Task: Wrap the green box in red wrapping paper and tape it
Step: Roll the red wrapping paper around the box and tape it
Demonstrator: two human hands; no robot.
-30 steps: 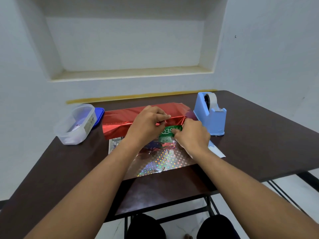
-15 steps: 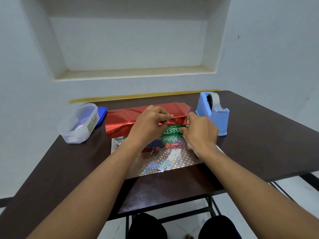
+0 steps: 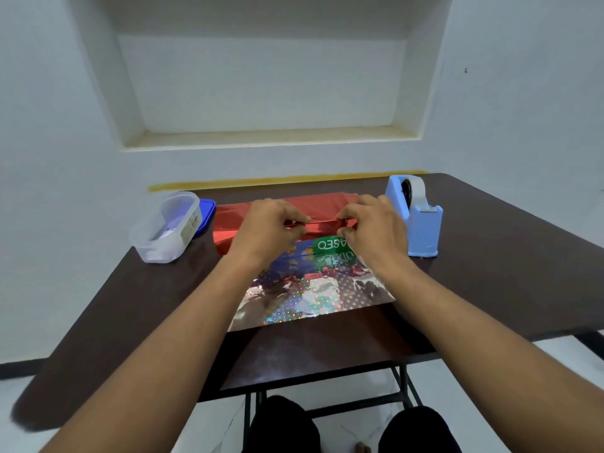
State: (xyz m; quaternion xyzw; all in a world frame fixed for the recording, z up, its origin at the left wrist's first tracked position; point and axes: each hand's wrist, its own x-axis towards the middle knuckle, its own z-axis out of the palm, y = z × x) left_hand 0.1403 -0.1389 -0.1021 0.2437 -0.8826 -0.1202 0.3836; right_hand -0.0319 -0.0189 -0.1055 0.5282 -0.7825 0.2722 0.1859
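Observation:
The green box (image 3: pixel 329 244) lies on the table under a flap of red wrapping paper (image 3: pixel 228 220), only its near face with white letters showing. The paper's shiny silver inside (image 3: pixel 313 299) spreads toward me on the table. My left hand (image 3: pixel 268 227) pinches the folded red edge at its left part, fingers curled. My right hand (image 3: pixel 372 227) pinches the same edge just above the box's green face. Both hands hold the edge along the box's top.
A light-blue tape dispenser (image 3: pixel 416 217) stands right of my right hand. A clear plastic container (image 3: pixel 166 227) with a blue lid (image 3: pixel 206 212) behind it sits at the left. The dark table (image 3: pixel 506 273) has its near edge close to my knees.
My right hand has moved up from the box's near face to the folded red edge. Both hands have drawn the red flap further over the box's top.

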